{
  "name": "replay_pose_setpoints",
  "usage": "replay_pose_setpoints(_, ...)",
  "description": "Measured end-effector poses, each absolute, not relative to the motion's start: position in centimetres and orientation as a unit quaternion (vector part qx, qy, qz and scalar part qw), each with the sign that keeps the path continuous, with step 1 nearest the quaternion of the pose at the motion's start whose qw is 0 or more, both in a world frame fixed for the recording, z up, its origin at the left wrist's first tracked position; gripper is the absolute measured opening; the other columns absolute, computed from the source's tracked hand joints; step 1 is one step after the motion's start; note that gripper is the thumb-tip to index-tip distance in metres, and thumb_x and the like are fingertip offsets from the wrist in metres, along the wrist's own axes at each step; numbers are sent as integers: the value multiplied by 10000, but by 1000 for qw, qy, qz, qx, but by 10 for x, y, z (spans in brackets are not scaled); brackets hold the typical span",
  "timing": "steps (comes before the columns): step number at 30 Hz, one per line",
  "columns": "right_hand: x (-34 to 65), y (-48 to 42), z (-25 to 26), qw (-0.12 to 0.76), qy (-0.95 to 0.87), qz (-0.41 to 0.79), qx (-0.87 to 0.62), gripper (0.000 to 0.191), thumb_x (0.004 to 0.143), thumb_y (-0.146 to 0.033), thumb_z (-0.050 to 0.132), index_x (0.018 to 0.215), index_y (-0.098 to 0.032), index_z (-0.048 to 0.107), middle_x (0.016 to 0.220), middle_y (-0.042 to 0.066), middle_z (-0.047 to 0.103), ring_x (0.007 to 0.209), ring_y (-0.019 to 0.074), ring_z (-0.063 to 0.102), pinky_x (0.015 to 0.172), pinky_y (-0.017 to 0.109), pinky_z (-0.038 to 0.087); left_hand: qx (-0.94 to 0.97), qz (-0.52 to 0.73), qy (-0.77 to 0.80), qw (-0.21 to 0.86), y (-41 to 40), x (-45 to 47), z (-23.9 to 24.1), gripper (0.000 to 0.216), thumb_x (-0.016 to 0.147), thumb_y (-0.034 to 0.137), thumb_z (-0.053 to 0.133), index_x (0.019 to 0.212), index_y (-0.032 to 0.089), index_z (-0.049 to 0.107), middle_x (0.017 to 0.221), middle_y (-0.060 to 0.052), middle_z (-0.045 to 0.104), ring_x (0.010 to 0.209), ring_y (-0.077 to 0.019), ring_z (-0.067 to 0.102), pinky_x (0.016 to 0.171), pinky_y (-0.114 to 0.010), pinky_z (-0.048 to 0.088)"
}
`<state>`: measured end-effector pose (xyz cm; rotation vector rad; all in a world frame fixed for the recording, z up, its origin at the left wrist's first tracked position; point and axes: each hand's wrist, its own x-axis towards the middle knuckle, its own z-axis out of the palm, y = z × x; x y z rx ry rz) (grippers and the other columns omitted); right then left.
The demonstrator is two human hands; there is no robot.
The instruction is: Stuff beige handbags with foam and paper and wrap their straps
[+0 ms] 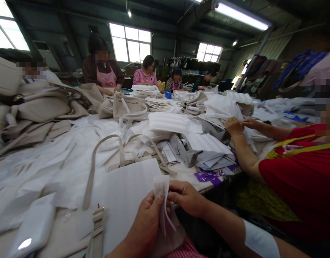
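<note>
My left hand [149, 215] and my right hand [188, 197] are both closed on a small piece of thin white paper [162, 188], held upright between them near the table's front edge. A strip of the paper hangs down over my left palm. Just beyond my hands lies a beige handbag [122, 186] on its side, its front covered by a white sheet, its two handles [120, 150] arched up. A beige strap with a metal clasp [97, 218] lies to the left of my left wrist.
A grey tape dispenser [183, 148] and stacks of white sheets [167, 122] fill the table's middle. Piled beige bags [43, 107] sit at the left. A person in red [296, 168] works close at my right, hands on the table. Several more people sit at the far end.
</note>
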<state>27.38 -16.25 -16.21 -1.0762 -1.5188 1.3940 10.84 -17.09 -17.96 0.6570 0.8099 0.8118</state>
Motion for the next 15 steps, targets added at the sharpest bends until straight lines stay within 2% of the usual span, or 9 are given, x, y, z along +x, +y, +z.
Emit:
replay_pose_setpoints(2, 273, -159, -161, 403, -603, 564, -395, 270, 842, -394, 634, 905, -150, 729, 820, 17, 627, 783, 149, 566, 785, 286, 455, 341, 368, 377, 779, -171, 108, -178, 281, 879, 435, 588, 928, 158, 591, 614, 50, 512, 516, -66, 455, 512, -188, 365)
replay_pose_setpoints(6, 274, -148, -165, 390, -546, 646, -366, 376, 760, -477, 709, 842, -110, 722, 721, 2, 592, 625, 108, 519, 601, 234, 419, 407, 347, 392, 748, -174, 108, -172, 305, 883, 470, 558, 839, 169, 563, 627, 46, 496, 523, -76, 442, 512, -200, 352)
replay_pose_setpoints(12, 271, -144, -162, 395, -466, 705, -360, 367, 579, -340, 856, 818, -105, 706, 708, -4, 620, 635, 114, 554, 615, 233, 441, 518, 316, 408, 681, -174, 106, -165, 318, 898, 465, 516, 787, 171, 566, 623, 23, 507, 543, -110, 452, 535, -226, 374)
replay_pose_setpoints(15, 268, -146, -159, 421, -459, 685, -378, 300, 569, -294, 861, 720, -102, 688, 660, -17, 586, 610, 112, 555, 582, 225, 446, 544, 303, 404, 670, -173, 101, -158, 280, 898, 417, 523, 902, 162, 640, 665, -11, 576, 594, -143, 498, 596, -248, 424)
